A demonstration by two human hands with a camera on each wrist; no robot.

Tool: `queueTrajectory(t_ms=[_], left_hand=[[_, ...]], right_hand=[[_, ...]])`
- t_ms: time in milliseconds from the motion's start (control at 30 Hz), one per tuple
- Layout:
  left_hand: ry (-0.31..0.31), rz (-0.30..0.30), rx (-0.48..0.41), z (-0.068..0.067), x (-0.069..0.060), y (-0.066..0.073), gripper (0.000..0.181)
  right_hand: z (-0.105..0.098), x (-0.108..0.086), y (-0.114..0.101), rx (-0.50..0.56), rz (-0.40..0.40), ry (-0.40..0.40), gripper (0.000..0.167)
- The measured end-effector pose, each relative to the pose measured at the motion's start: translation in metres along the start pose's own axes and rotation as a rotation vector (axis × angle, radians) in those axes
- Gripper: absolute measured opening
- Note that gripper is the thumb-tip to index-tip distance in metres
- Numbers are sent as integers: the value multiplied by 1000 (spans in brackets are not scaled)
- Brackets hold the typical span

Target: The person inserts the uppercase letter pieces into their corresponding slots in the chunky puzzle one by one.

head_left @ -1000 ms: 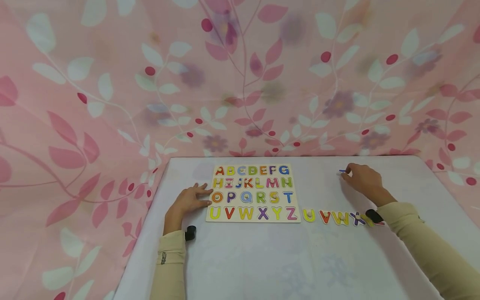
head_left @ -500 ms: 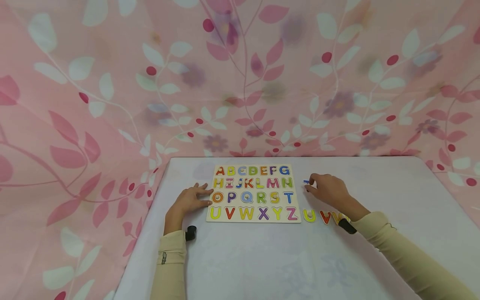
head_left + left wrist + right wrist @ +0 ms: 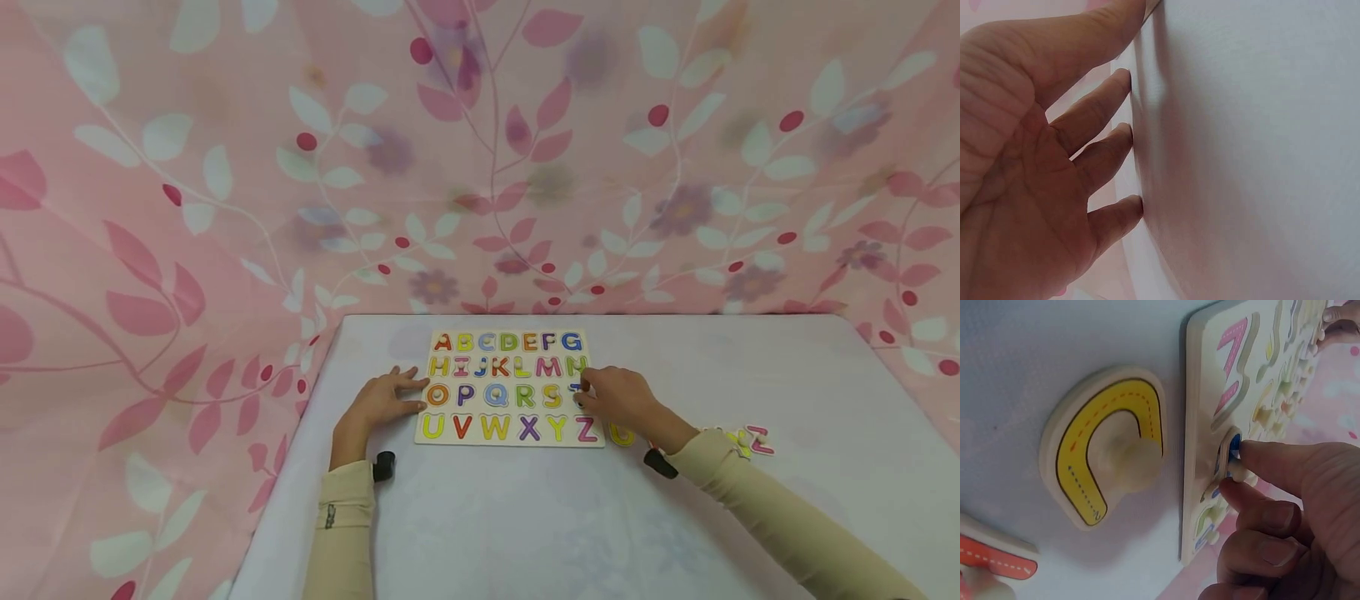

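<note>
A wooden alphabet puzzle board (image 3: 454, 412) lies flat on the white-covered table. My left hand (image 3: 377, 400) rests at its left edge with fingers spread; in the left wrist view, several fingertips (image 3: 1121, 80) touch the white surface. With thumb and forefinger, my right hand (image 3: 621, 396) pinches a blue letter T piece (image 3: 1235, 442) at the board's right side, over the T recess. The piece looks tilted in the right wrist view, and the fingers cover part of it. Knobbed letters from A to S sit in their places. The bottom row, U to Z, shows recesses without knobs.
Right of the board lie loose knobbed letters: a yellow U (image 3: 1079, 450), a red V (image 3: 997, 553), a yellow Y (image 3: 742, 443) and a pink Z (image 3: 761, 442). My right forearm hides others. A pink floral curtain (image 3: 480, 167) hangs behind the table.
My right hand has carried the blue T from the right part of the table leftward onto the board's T recess. The left hand stays at the board's left edge.
</note>
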State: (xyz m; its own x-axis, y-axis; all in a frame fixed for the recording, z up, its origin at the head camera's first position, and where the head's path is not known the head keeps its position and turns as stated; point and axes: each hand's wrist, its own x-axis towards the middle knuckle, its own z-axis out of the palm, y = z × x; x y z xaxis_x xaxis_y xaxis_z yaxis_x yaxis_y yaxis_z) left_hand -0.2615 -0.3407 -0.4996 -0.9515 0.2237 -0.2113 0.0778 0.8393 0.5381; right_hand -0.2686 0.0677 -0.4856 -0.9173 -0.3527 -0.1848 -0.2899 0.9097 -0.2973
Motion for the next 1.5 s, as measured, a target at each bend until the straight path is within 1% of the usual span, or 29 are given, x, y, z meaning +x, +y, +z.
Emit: queueTrajectory(t_ms=[167, 400, 533, 633, 733, 967, 1133, 1267, 1400, 1500], left_hand=[[-8, -1, -13, -1, -1, 1, 53], [-2, 5, -1, -1, -1, 2, 53], [-3, -2, -8, -1, -2, 3, 53], [0, -14, -13, -2, -2, 3, 53], [6, -12, -10, -2, -2, 2, 53], [0, -11, 1, 0, -1, 1, 53], [1, -16, -9, -1, -1, 1, 53], [3, 0, -7, -1, -2, 0, 53], [3, 10, -1, -1, -2, -1, 52], [0, 20, 1, 0, 0, -1, 52]], right_hand=[[2, 0, -5, -22, 6, 6, 24], [-1, -6, -2, -14, -1, 16, 28], [-5, -17, 4, 4, 15, 12, 28], [-6, -27, 9, 8, 29, -10, 29], [-5, -37, 14, 7, 41, -17, 30], [0, -59, 23, 8, 23, -8, 28], [6, -69, 26, -5, 17, 10, 26], [12, -75, 29, 6, 2, 31, 22], [14, -76, 29, 18, -16, 61, 19], [12, -74, 23, 21, -23, 82, 18]])
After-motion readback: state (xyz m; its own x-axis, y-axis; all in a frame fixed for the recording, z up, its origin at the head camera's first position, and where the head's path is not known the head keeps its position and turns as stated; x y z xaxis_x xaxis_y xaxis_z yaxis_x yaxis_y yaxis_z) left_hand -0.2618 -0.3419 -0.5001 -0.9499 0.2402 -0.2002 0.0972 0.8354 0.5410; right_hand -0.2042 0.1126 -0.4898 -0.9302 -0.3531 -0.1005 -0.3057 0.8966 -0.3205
